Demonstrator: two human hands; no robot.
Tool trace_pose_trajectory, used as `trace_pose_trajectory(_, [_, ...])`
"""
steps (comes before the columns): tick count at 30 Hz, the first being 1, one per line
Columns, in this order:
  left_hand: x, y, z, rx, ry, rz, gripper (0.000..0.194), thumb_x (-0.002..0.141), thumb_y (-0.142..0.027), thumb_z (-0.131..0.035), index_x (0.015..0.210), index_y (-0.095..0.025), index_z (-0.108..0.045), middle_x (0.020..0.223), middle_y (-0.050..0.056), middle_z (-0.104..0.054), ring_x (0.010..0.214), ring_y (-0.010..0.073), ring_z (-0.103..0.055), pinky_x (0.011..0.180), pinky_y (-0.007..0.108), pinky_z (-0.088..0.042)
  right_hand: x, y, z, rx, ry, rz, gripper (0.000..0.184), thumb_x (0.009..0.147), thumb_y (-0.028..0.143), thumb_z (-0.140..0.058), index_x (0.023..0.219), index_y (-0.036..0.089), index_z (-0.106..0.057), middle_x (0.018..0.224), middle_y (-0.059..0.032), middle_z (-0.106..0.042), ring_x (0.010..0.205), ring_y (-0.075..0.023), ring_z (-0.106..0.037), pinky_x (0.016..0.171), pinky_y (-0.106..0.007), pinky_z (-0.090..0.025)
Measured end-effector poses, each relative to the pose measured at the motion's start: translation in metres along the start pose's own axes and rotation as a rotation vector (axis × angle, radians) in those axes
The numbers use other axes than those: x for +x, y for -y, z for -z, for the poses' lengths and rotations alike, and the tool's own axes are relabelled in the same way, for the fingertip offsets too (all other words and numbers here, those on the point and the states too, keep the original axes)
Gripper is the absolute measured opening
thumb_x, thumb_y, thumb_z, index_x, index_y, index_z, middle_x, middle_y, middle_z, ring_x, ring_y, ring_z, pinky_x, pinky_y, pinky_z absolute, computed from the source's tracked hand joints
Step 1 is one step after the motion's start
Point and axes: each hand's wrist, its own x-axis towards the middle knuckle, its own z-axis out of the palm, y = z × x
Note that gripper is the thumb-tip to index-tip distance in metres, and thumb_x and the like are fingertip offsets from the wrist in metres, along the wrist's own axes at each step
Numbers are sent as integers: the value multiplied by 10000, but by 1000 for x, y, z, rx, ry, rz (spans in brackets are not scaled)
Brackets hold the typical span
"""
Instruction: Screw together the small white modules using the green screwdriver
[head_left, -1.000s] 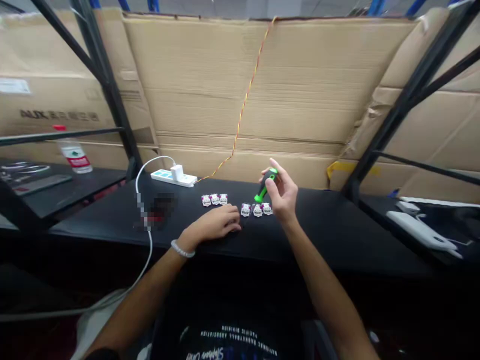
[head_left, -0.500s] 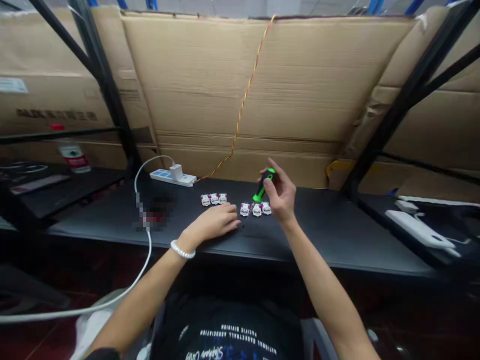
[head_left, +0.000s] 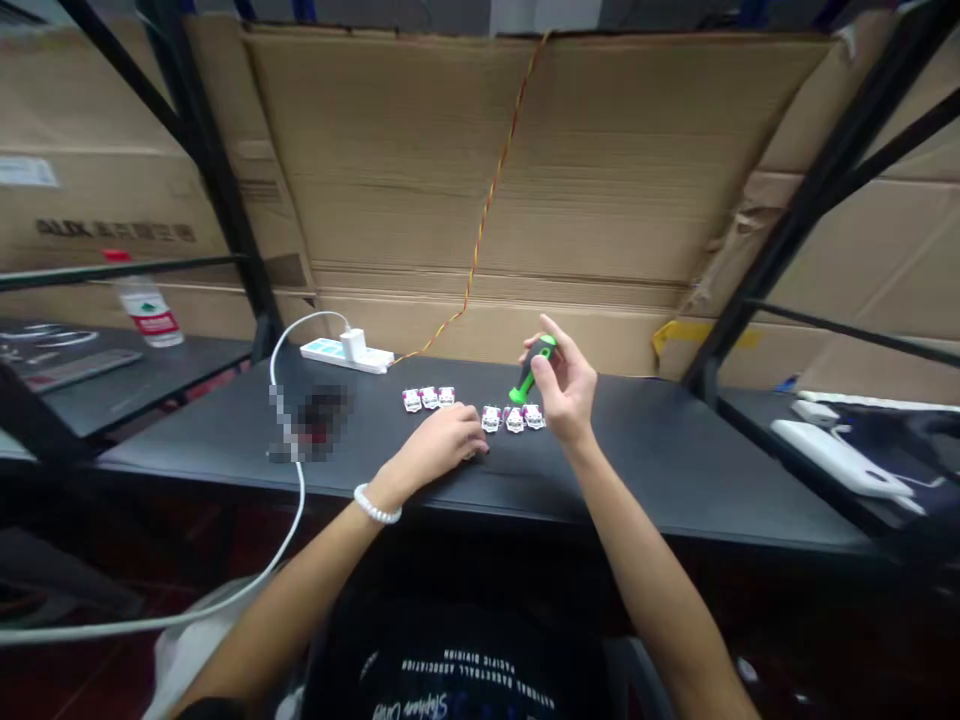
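My right hand [head_left: 568,385] holds a green and black screwdriver [head_left: 534,368] by its handle, tilted with the lower end towards the left, above a row of small white and purple parts [head_left: 514,419]. The index finger sticks up past the handle. My left hand [head_left: 454,435] rests low over the black table, just left of that row, its fingers bent together and downward. What lies under its fingertips is hidden. A second row of small white and purple parts [head_left: 429,398] lies behind the left hand.
A white power strip [head_left: 322,350] with a plugged-in charger [head_left: 353,344] stands at the back left; its white cable [head_left: 300,500] drops over the table's front edge. Cardboard [head_left: 570,180] walls the back. Black metal posts [head_left: 780,230] flank the table. A bottle [head_left: 152,312] stands far left.
My left hand has shifted slightly right and its fingers have curled in more. The screwdriver and my right hand have moved a little to the right. Both rows of parts look unchanged.
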Motion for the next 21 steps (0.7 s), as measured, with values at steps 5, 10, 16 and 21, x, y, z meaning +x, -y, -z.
trace_pose_trajectory(5, [-1, 1, 0, 76, 24, 9, 218, 1065, -275, -649, 937, -184, -801, 1007, 85, -705, 986, 247, -641, 929, 376, -519, 0, 1, 0, -34, 13, -6, 511, 1000, 478, -679, 1473, 286, -662, 1098, -68, -731, 891, -211, -724, 860, -387, -654])
trace_pose_trajectory(10, [-1, 1, -1, 45, 6, 12, 265, 1081, -294, -605, 953, -188, -812, 1013, 94, -700, 977, 247, -641, 926, 379, -526, 0, 0, 1, -43, 11, -1, 525, 998, 500, -681, 1480, 293, -655, 1092, -63, -732, 881, -207, -725, 841, -383, -663])
trace_pose_trajectory(16, [-9, 9, 13, -120, -4, 58, 214, 1070, -288, -601, 1150, -208, -783, 1166, 97, -691, 1112, 257, -657, 1043, 395, -525, 0, -3, 1, -55, -26, 10, 510, 1005, 475, -690, 1480, 294, -654, 1111, -66, -748, 901, -200, -741, 860, -373, -672])
trace_pose_trajectory(21, [-17, 20, 28, -223, 118, 61, 370, 903, -289, -837, 1259, -221, -764, 1325, 100, -676, 1265, 287, -646, 1162, 423, -486, -1, -8, -5, 8, -48, -18, 566, 937, 449, -794, 1461, 285, -658, 1180, -81, -793, 969, -218, -786, 921, -400, -685])
